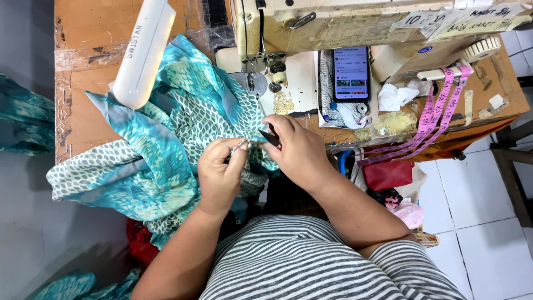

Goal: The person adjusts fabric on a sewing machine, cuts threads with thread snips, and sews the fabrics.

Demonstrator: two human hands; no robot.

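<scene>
Teal patterned fabric (166,150): heaped across the wooden tabletop (89,33), spilling over the near edge toward 6 o'clock; 1 edge drawn up between both hands at frame centre.

Left hand (219,175): grip closed, thumb and forefinger pinching a small metal tool, seemingly thread snips (240,145), tip touching the fabric edge at 12 o'clock of the hand.

Right hand (297,150): grip closed on a small dark piece (270,136) together with the fabric edge, just beside the left hand at its 2 o'clock.

Progress, judged: hand trimming or picking at the edge under way; nothing under the needle, bulk of the cloth lying loose, so machine work apparently not in hand. Extent of edge already treated: cannot tell.

Surroundings: cream sewing machine (333,22) at 12 o'clock; white tube lamp (145,53) at 11 o'clock, resting on the cloth; phone (351,72) with lit screen at 1 o'clock; crumpled white tissue (394,95) beside it; pink measuring tape (438,114) hanging over the tabletop edge at 2 o'clock; red bag (388,173) below.
</scene>
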